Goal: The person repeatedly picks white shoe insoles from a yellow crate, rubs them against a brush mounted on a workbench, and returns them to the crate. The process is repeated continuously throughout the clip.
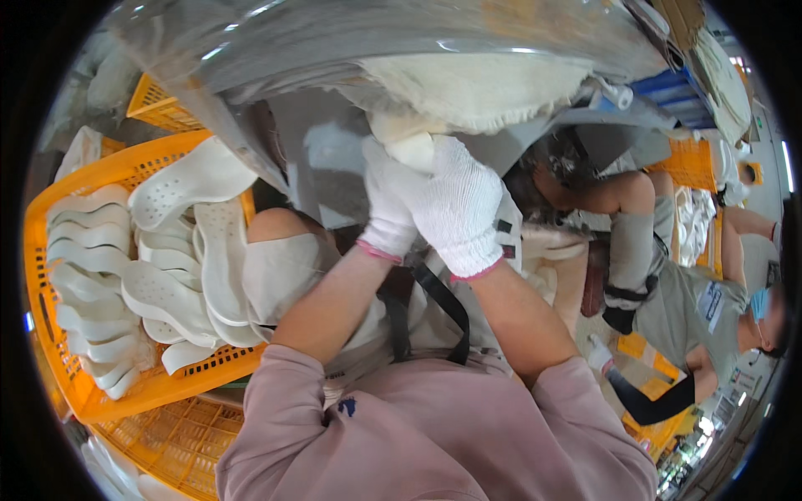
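Observation:
My left hand (387, 190) and my right hand (459, 200), both in white knitted gloves with pink cuffs, are together in front of me. Their fingers are closed around a white shoe sole (413, 152), mostly hidden by the gloves. The visible end of the sole is at the lower edge of a cream cloth buffing wheel (489, 88); whether it presses on the cloth is hard to tell. Above the wheel curves a grey housing wrapped in clear plastic (334, 63).
On my left stands an orange crate (171, 386) full of white shoe soles (167, 301), several with small holes. A second orange crate (171, 438) is below it. At the right sits a co-worker (693, 309) in a grey shirt, with more orange crates (693, 163) nearby.

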`<state>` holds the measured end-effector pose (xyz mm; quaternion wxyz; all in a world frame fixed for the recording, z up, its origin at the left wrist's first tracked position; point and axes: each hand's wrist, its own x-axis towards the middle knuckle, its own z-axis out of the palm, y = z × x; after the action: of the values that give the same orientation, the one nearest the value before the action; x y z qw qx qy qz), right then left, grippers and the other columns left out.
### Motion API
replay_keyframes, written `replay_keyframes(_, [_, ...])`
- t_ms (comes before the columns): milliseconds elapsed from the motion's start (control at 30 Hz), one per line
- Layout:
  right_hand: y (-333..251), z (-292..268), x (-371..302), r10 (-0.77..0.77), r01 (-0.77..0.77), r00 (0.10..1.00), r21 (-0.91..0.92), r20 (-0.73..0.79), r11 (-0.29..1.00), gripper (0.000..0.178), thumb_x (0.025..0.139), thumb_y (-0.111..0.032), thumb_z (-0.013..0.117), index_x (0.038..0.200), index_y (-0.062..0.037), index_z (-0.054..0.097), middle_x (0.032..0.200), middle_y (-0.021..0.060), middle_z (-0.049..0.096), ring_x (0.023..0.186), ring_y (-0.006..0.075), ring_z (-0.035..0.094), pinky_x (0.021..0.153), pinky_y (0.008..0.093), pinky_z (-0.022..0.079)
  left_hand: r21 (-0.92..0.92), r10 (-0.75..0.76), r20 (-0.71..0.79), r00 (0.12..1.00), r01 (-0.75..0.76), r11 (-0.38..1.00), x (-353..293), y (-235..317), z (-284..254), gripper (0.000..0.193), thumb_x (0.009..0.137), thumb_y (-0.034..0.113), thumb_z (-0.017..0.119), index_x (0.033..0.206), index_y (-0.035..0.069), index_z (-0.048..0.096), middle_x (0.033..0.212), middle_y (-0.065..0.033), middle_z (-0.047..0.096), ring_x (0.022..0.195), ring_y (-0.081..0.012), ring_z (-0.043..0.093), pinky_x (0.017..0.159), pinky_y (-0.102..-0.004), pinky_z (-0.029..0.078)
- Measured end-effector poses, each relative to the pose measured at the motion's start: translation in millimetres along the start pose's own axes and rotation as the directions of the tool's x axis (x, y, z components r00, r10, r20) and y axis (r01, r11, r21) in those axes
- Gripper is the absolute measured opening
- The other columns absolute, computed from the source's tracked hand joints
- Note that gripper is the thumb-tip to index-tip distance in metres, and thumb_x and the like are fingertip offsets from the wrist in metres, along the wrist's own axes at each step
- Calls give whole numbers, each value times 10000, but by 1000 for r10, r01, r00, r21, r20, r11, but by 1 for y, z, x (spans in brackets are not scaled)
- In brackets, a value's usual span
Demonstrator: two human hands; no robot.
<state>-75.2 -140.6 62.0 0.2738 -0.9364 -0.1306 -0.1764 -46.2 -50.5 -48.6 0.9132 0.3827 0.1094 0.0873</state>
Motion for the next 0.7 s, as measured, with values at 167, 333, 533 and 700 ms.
replay_keyframes(167, [-12, -43, -5, 84, -123, 918, 76, 388, 990, 558, 791, -358, 856, 1214, -39, 681, 1114, 214, 736, 1040, 419, 717, 894, 448, 582, -304, -401, -55, 915, 367, 879, -11, -16, 13, 423, 1087, 380, 499, 1275, 17, 611, 1159, -132, 719, 1066, -330, 722, 918, -439, 598])
replay_keyframes(333, [-29, -62, -24, 51, 22, 863, -139, 502, 990, 390, 815, -223, 758, 1164, -58, 703, 1065, 188, 735, 964, 376, 730, 842, 440, 584, -410, -451, 12, 892, 416, 812, 30, 6, 10, 459, 1105, 410, 455, 1290, 24, 620, 1173, -141, 725, 1066, -320, 725, 927, -447, 604])
replay_keyframes(533, [-32, -71, -11, -63, 153, 803, -102, 592, 983, 270, 892, -264, 742, 1064, -56, 741, 1000, 167, 729, 967, 374, 728, 820, 438, 583, -276, -385, -135, 913, 339, 900, 10, 23, 11, 508, 1126, 447, 402, 1308, 33, 632, 1191, -152, 732, 1066, -309, 728, 938, -455, 611])
replay_keyframes(700, [55, -104, -111, 508, -852, 515, 480, 691, 211, 477, 908, -156, 731, 1345, 11, 637, 1154, 153, 743, 1003, 262, 751, 875, 386, 604, -475, -396, -32, 918, 334, 814, -29, 14, 30, 609, 1121, 573, 406, 1382, 61, 603, 1301, -122, 705, 1187, -276, 688, 1033, -435, 561])
